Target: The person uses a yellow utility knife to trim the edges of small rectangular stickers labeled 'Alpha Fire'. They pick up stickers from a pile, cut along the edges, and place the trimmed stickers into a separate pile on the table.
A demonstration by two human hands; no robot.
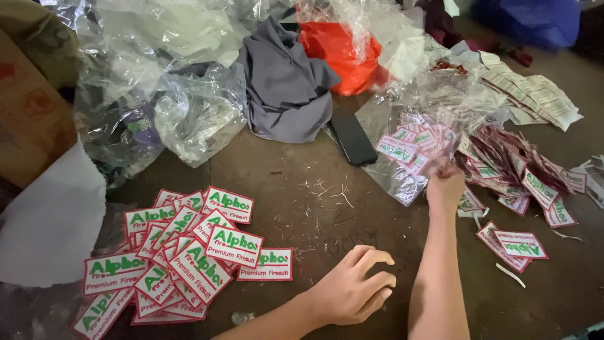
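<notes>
My left hand (352, 289) rests on the brown table (302, 189), fingers loosely curled and apart, holding nothing, just right of a heap of rectangular white patches (189, 252) with red borders and green lettering. My right hand (445, 184) reaches forward, blurred, its fingers closed at the edge of a clear plastic bag of patches (412, 148). Whether it grips a patch or the bag I cannot tell. More patches (522, 176) lie scattered to its right, some face down.
A black phone (353, 138) lies at the table's middle back. Behind it are a grey cloth (286, 88), an orange bag (340, 53) and crumpled clear plastic (189, 107). A cardboard box (28, 107) stands at left. Paper strips (535, 94) lie far right.
</notes>
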